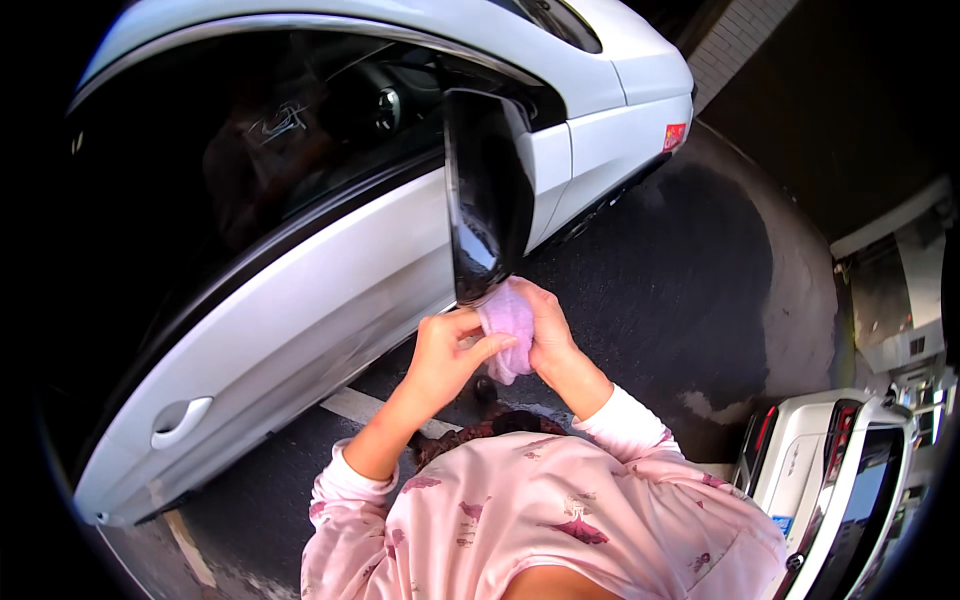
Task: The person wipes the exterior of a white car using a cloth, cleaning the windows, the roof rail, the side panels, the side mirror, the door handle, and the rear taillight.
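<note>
Both of my hands are on a pink-lilac cloth [510, 330], bunched up in front of my chest. My left hand [454, 349] pinches its left side between thumb and fingers. Around the right side of the cloth curls my right hand [546, 324], its fingertips partly hidden behind the fabric. Just above the cloth is the lower end of a glossy black side mirror [491, 195] on a white car [360, 255]. The cloth's upper edge meets the mirror's tip in the picture; whether they touch I cannot tell.
The car's dark side window [247, 150] and door handle [184, 421] are to the left. Dark asphalt [660, 285] with a painted white line [367, 409] lies below. A second white car [802, 457] stands at the lower right. A tiled wall edge [739, 41] rises beyond the first car.
</note>
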A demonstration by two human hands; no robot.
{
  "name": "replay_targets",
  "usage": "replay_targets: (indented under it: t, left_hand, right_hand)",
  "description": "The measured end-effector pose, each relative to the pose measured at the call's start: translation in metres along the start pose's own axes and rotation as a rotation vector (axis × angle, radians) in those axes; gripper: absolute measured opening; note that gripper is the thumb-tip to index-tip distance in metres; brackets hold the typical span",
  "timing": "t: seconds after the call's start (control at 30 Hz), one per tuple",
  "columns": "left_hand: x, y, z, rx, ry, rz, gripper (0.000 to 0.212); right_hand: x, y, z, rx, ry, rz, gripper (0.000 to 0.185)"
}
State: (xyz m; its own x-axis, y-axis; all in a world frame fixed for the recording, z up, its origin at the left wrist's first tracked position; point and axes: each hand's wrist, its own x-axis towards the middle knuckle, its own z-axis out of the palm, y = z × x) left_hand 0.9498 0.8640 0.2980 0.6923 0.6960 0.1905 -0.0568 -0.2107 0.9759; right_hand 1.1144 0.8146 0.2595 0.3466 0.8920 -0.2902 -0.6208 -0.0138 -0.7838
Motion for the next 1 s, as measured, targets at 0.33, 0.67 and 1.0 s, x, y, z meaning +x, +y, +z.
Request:
replay_targets:
  t: [0.33, 0.67, 1.0]
  left_hand:
    - [0.003, -0.019, -0.002, 0.201, 0.459, 0.448, 0.097]
    - [0.018, -0.049, 0.03, -0.357, 0.437, 0.25, 0.082]
    - [0.025, -0.054, 0.031, -0.296, 0.532, 0.506, 0.051]
  right_hand:
    - [-0.02, -0.078, 0.001, 0.184, 0.228, -0.578, 0.022]
    - [0.009, -0.082, 0.066, -0.959, -0.12, -1.384, 0.059]
    - [0.097, -0.133, 0.079, -0.612, -0.121, -1.447, 0.054]
